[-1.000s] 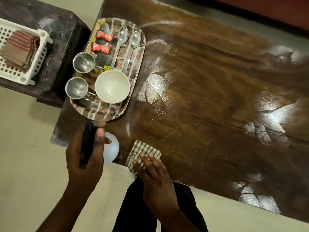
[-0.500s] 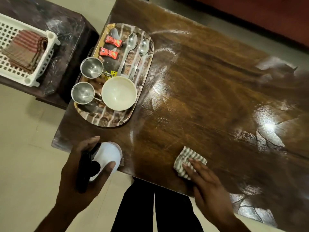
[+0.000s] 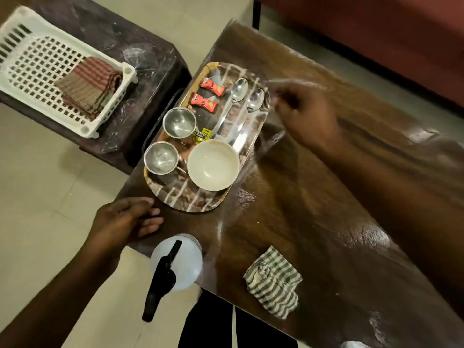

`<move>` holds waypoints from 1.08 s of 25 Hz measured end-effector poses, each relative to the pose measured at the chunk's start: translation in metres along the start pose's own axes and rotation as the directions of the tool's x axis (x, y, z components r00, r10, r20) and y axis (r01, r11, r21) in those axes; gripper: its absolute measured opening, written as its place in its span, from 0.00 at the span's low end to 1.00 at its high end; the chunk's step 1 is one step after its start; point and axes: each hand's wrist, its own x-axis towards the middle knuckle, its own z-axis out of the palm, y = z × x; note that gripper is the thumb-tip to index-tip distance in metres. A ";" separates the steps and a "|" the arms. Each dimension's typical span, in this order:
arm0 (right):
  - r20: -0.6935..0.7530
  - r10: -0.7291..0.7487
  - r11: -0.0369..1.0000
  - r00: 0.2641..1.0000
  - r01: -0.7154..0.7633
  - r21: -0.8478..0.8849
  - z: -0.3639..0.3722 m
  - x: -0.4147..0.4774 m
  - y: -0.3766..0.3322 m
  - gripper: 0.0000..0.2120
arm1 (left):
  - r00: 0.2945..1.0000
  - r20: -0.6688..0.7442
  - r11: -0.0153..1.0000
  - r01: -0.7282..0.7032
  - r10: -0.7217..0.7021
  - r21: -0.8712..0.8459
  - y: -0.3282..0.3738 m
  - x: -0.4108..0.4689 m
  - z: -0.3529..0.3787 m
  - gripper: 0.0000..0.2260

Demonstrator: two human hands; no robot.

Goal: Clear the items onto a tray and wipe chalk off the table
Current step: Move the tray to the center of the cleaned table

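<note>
A patterned tray (image 3: 190, 200) lies on the dark wooden table (image 3: 313, 222). It holds a cream bowl (image 3: 213, 168), two steel cups (image 3: 179, 122), two spoons (image 3: 236, 92) and two red sachets (image 3: 212, 86). My right hand (image 3: 305, 114) is at the tray's far right rim, blurred, so its grip is unclear. My left hand (image 3: 125, 219) hovers by the tray's near left corner, fingers apart and empty. A white spray bottle (image 3: 175, 262) with a black trigger stands at the table's near edge. A striped cloth (image 3: 273, 281) lies crumpled to its right.
A low side table at the left carries a white plastic basket (image 3: 32, 61) with folded checked cloths (image 3: 88, 85). Faint chalk smears show on the table beside the tray (image 3: 247, 197). A red-brown sofa (image 3: 376, 33) runs along the far side.
My left hand has let go of the spray bottle, which now stands on the table. My right hand has left the striped cloth and reached up to the tray's far rim.
</note>
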 end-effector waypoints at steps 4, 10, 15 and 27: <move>0.105 0.031 0.996 0.994 -0.021 -0.092 0.015 0.110 -0.024 0.15 | 0.991 0.025 0.989 0.132 -0.131 -0.062 0.004 0.004 0.024 0.05; 0.202 0.173 0.979 0.964 -0.146 -0.144 0.049 0.148 -0.004 0.08 | 0.992 0.081 0.975 0.113 -0.099 -0.192 -0.008 0.006 0.035 0.04; 0.172 0.260 0.966 0.950 -0.256 -0.047 0.049 0.147 -0.014 0.08 | 0.997 0.049 0.966 0.063 -0.052 -0.252 -0.007 0.004 0.044 0.03; 0.006 0.446 0.869 0.895 -0.435 0.238 -0.080 0.053 -0.028 0.04 | 0.990 0.052 0.990 -0.131 0.133 -0.041 0.087 -0.065 0.016 0.08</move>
